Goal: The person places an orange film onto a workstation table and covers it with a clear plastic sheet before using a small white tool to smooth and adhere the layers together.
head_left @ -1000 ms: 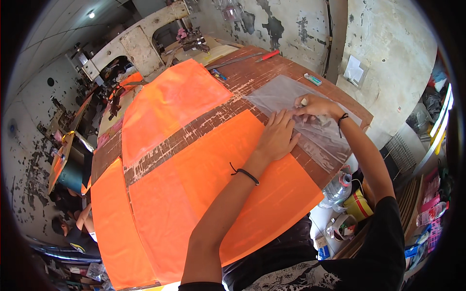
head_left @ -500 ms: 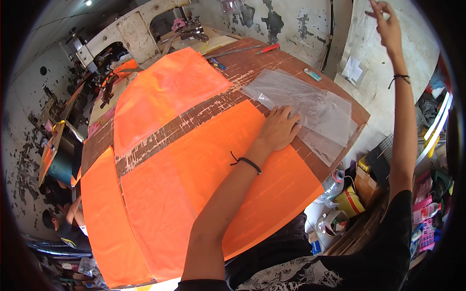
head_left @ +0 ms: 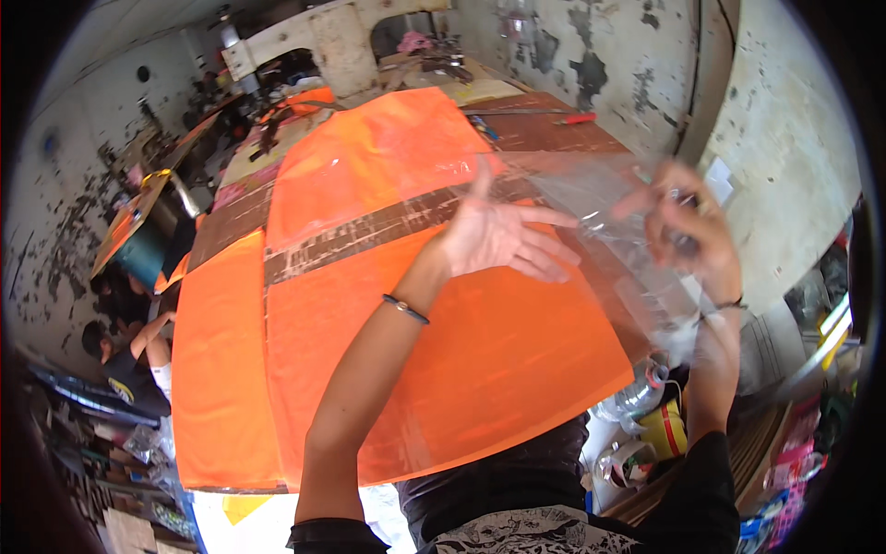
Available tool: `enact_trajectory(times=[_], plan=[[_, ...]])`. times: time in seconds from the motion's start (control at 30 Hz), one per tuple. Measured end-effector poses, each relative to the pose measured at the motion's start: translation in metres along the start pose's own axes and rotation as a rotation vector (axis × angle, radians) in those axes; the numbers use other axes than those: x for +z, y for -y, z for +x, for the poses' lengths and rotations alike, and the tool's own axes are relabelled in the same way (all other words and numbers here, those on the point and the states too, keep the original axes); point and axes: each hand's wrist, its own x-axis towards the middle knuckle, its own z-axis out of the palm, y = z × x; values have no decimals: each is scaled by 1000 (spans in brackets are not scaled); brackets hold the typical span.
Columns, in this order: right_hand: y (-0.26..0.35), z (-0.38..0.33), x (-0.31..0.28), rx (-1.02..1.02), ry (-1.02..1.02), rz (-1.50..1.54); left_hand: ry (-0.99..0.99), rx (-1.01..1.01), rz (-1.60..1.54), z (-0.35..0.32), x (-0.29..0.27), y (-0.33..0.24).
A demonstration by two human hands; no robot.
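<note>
My left hand point(head_left: 512, 235) is open, fingers spread, over the large orange fabric piece point(head_left: 443, 360) and beside clear plastic sheets point(head_left: 577, 189). My right hand point(head_left: 688, 226) is at the right side of the table, smeared by motion. Its fingers look bent, with something dark among them that I cannot make out. The plastic sheets lie beneath and beside it, their right part blurred. Farther back is a second orange piece point(head_left: 378, 157) with a glossy surface. A narrower orange piece point(head_left: 221, 360) lies at the left.
The brown tabletop point(head_left: 369, 222) is worn and scratched. A red-handled tool point(head_left: 577, 119) lies at its back edge. A pale machine frame point(head_left: 337, 51) stands behind. Below the right edge are a plastic bottle point(head_left: 637, 392) and a yellow bucket point(head_left: 663, 429). Another person point(head_left: 129, 365) sits at left.
My right hand has come down from high by the wall to the table's right side. My left hand has lifted off the fabric and turned, fingers spreading. The view has shifted.
</note>
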Motion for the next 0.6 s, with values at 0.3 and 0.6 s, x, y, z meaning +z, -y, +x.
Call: enact_trajectory(times=[0.3,0.6], plan=[[-78,14,28,528,30,-78,-374,-81,113,-119,-30,-33],[-111,25,8,400,-68,-13,-267,-194,409,-93,40,-29]])
